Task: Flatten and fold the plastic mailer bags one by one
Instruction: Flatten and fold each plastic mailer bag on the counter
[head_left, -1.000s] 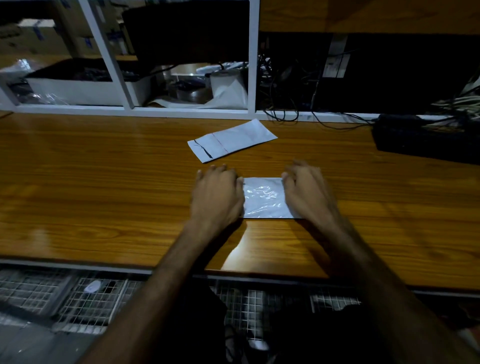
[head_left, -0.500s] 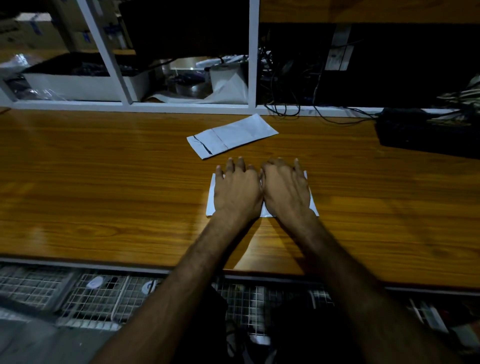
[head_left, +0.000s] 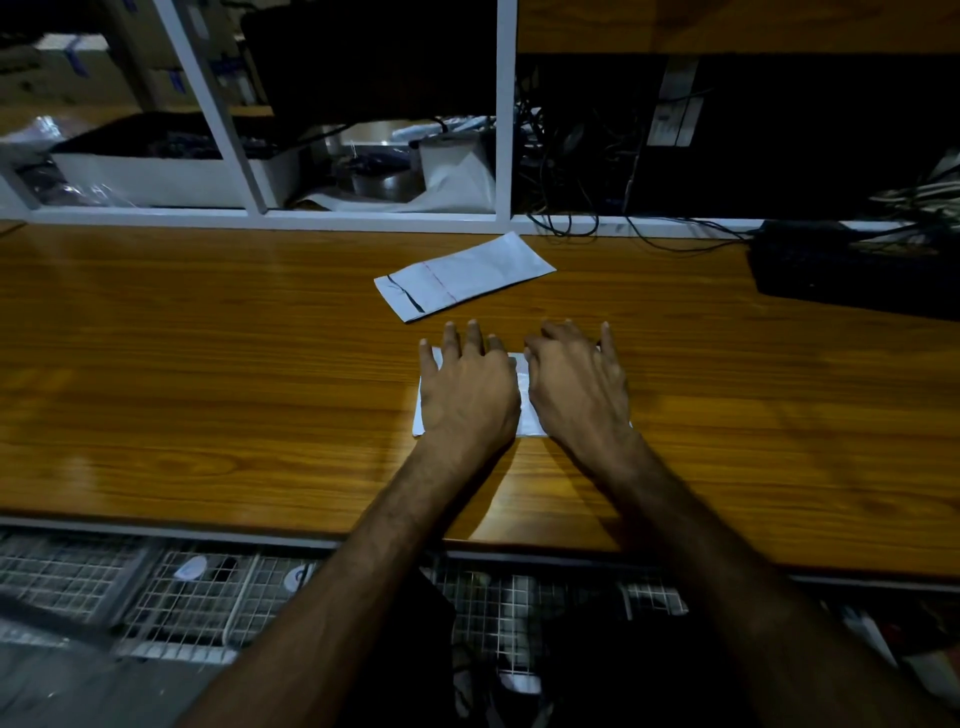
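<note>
Glossy wood-grain worktop (head_left: 208, 364), big and shiny. Farther back lies a flat white rectangular mailer (head_left: 465, 275). Left hand (head_left: 467, 395) and right hand (head_left: 576, 389) press palms-down, fingers spread, on a small folded plastic bag (head_left: 523, 395) near the front edge.

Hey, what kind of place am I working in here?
Probably a packing or stockroom workbench. White mailer bags lie on a long wooden counter, cardboard boxes sit on the white-framed shelving behind it, and tangled cables run along the back.
</note>
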